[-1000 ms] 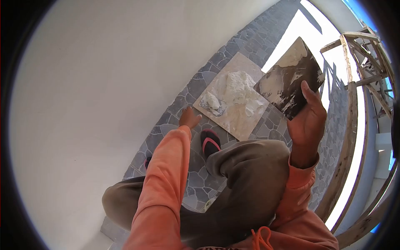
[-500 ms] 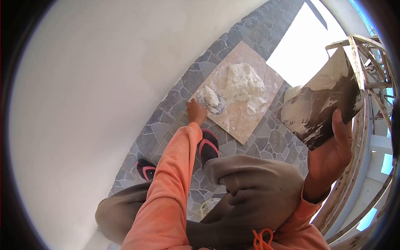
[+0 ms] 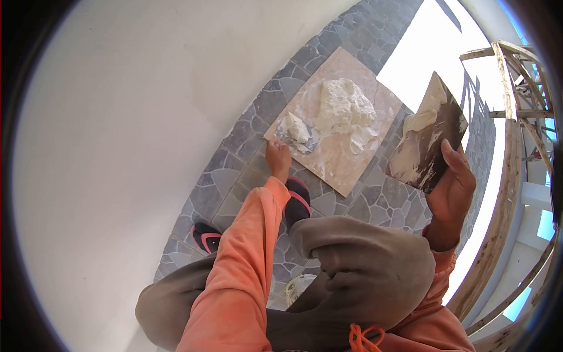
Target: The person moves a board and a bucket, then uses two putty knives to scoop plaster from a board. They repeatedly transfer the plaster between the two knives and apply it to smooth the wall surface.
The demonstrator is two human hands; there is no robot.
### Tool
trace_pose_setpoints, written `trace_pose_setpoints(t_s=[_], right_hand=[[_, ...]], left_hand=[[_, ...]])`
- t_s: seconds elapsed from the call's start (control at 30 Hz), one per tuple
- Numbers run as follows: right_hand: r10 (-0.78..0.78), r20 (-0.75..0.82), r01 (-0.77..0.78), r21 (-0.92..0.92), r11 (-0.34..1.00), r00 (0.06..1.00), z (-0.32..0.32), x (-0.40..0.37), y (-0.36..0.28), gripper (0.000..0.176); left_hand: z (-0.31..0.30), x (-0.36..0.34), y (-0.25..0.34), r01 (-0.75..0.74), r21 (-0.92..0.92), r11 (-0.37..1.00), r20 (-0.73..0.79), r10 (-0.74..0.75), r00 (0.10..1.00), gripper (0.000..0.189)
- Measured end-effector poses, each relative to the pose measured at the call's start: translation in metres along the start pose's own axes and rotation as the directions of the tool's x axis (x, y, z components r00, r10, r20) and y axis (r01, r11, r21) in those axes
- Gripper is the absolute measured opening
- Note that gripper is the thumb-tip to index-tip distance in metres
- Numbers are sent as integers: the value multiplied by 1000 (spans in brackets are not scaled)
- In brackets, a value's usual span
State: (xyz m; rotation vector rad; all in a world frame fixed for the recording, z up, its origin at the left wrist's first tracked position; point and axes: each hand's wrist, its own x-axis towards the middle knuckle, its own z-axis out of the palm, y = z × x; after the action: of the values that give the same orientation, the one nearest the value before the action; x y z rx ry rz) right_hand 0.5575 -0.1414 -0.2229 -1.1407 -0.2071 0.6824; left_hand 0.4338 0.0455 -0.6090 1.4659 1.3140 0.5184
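My left hand [image 3: 279,158] is closed at the near left corner of a pinkish slab [image 3: 329,170] on the floor; what its fingers grip is hidden. Just beyond them, a small white lump [image 3: 295,128] rests on a grey smeared patch, which may be a flat blade. A larger heap of white paste [image 3: 346,107] sits mid-slab. On the right, my right hand [image 3: 454,182] holds up a dark flat board [image 3: 433,138], thumb over its face and other fingers behind it. White paste coats the board's upper and left parts.
A pale wall [image 3: 123,146] runs along the left. Grey stone-patterned floor [image 3: 381,202] surrounds the slab. My feet in pink-strapped sandals [image 3: 299,196] are close to its near edge. A whitish container [image 3: 300,286] stands beneath my legs. Wooden framing [image 3: 509,170] rises on the right.
My right hand and the dark board have moved left and the board is turned more edge-on. My left hand remains at the slab's corner. The view has shifted slightly.
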Motion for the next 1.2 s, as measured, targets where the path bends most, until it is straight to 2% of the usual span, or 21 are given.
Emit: trace_pose_setpoints(t_s=[0.07, 0.1, 0.13, 0.2, 0.23, 0.27, 0.33, 0.4, 0.6, 0.73, 1.03, 1.1, 1.2], right_hand=[[164, -83, -167, -34, 985, 983, -48, 17, 48, 41], [265, -114, -261, 51, 964, 957, -76, 23, 81, 38], [364, -98, -360, 49, 931, 926, -100, 25, 114, 36], [533, -175, -528, 81, 845, 827, -136, 28, 184, 33], [567, -217, -567, 73, 821, 794, -152, 29, 217, 32], [600, -254, -606, 65, 793, 759, -164, 31, 246, 30], [642, -228, -648, 62, 760, 732, -173, 33, 284, 29], [693, -231, -706, 38, 707, 682, -179, 32, 309, 29], [654, -186, -667, -13, 745, 733, -177, 32, 334, 31], [675, -123, -680, 1, 733, 727, -172, 41, 341, 32], [669, -82, -666, 64, 743, 739, -159, 43, 334, 32], [655, -93, -653, 53, 755, 750, -153, 45, 328, 32], [657, -12, -656, 51, 753, 754, -148, 48, 324, 32]], left_hand=[[-8, 10, 6, -81, 33, 996, 0, 81, 997, 36], [-16, 16, 7, -136, 65, 989, -2, 137, 991, 35], [-21, 21, 5, -191, 96, 977, 0, 192, 981, 35], [-27, 33, -11, -151, 44, 988, -2, 151, 989, 35], [-26, 36, -18, -129, 19, 991, -4, 129, 992, 35], [-30, 32, -10, -28, -40, 999, 40, 30, 999, 35], [-42, 17, 6, 186, -131, 974, 144, -167, 975, 35], [-44, 6, 6, 275, -184, 944, 218, -234, 947, 36], [-37, -13, -1, 416, -246, 875, 335, -326, 884, 35], [-30, -16, 5, 518, -292, 804, 401, -389, 829, 35], [-13, -14, 14, 603, -309, 735, 476, -429, 768, 38], [-10, -11, 20, 626, -360, 691, 484, -435, 759, 35], [-5, -7, 34, 608, -459, 648, 490, -386, 781, 31]])
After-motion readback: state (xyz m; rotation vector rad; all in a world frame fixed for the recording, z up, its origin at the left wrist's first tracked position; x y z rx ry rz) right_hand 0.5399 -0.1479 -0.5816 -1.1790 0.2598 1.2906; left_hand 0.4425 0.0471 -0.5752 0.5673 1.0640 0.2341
